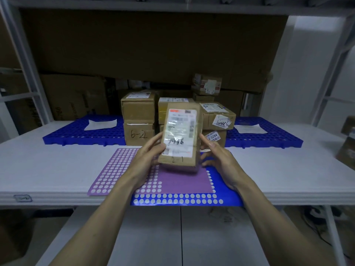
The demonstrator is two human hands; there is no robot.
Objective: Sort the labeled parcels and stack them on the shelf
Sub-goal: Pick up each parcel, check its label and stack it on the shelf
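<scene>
1. A white paper sheet (100, 124) is seen lying on a blue grid pallet (76, 134), beyond and well left of the left hand.
2. A purple dotted sheet (123, 169) is laid flat on the white tabletop (48, 166), directly under the left hand (143, 164).
3. The left hand is curled round the left edge of the held parcel (181, 137); its thumb is pressed onto the lower left of the parcel's white shipping label (180, 131).
4. The held parcel, a small brown carton, is kept between both hands, lifted off the tabletop and tilted with its labelled face toward the camera. Handwritten marks are noted on the label and on the bare cardboard below it; they cannot be read with certainty.
5. Just beyond the hands, stacked parcels (138, 112) are set on the pallet; the lower left one is marked "6-2" (138, 133).
6. The right hand (221, 162) is placed against the right edge of the held parcel, fingers curled behind it and thumb extended along the side.
7. A blue dotted sheet (192, 200) is seen under the right hand, partly covered by the purple one and overhanging the tabletop's near edge.
8. A second white paper sheet (249, 129) is noted on the pallet, beyond and right of the right hand.
9. More cartons (346, 143) are seen at the far right edge, cut off by the frame.
</scene>
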